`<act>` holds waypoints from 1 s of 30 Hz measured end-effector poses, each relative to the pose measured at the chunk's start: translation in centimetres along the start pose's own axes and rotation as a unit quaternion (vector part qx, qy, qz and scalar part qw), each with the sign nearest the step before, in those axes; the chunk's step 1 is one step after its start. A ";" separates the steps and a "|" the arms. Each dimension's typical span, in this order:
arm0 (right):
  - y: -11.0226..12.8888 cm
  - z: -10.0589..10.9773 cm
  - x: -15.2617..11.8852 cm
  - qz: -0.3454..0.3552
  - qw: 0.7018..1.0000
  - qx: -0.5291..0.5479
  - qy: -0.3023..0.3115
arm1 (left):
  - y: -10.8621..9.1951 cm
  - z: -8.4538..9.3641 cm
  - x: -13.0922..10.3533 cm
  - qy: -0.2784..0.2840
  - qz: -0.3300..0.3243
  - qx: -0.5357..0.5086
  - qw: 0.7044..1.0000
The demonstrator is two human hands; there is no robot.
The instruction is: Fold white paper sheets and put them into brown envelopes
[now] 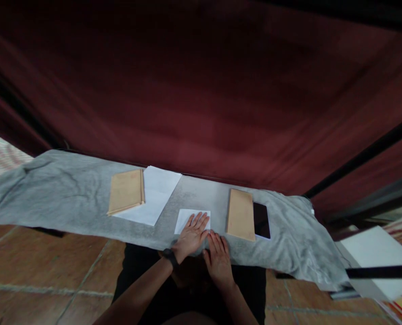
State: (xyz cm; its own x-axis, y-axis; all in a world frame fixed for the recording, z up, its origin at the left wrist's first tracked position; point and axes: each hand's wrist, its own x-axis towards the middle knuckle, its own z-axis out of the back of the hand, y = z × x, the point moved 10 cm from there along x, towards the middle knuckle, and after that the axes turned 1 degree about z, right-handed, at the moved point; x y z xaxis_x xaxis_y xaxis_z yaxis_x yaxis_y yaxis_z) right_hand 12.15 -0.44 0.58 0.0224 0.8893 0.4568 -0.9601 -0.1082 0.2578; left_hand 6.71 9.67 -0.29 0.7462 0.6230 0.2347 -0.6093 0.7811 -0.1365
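A small folded sheet of white paper [183, 219] lies on the grey cloth in front of me. My left hand [192, 234], with a dark band on its wrist, rests flat on this paper, fingers stretched out, covering its lower right part. Beside it my right hand [218, 257] lies with extended fingers, its tips at the paper's lower right corner and on the cloth. Neither hand grasps anything. To the right is a stack of brown envelopes [241, 214], and a dark-screened tablet or phone [261, 220] sits partly under it.
Larger white paper sheets [156, 194] lie to the left, partly beneath another stack of brown envelopes [126, 190]. Grey cloth [72, 194] covers the narrow table. A dark red curtain [201, 113] rises behind it. A white box [376, 253] stands at the right end.
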 end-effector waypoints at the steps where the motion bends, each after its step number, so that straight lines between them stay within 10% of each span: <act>1: 0.0 0.0 0.0 -0.002 1.000 0.000 0.000 | 0.0 0.2 -0.5 -0.003 -0.003 0.000 1.000; 10: -1.1 -0.2 0.9 -0.018 0.999 0.025 0.016 | 2.2 0.5 -3.9 0.022 0.002 -0.012 1.000; 22: -1.5 -0.6 2.1 -0.036 0.998 0.056 -0.010 | 1.2 0.8 -2.6 0.148 -0.006 0.054 0.988; 30: -5.2 -1.6 2.5 -0.177 0.935 0.302 -0.048 | 3.2 5.1 -1.5 0.054 0.137 -0.103 0.984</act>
State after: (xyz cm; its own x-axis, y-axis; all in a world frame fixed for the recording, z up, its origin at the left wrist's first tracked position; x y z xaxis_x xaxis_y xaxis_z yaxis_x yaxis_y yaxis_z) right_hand 16.78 3.06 -0.95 0.3624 0.8759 0.3185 -0.5557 -0.0712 0.8283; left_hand 2.29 11.05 3.81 0.5928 0.8032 0.0596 -0.7320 0.5682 -0.3759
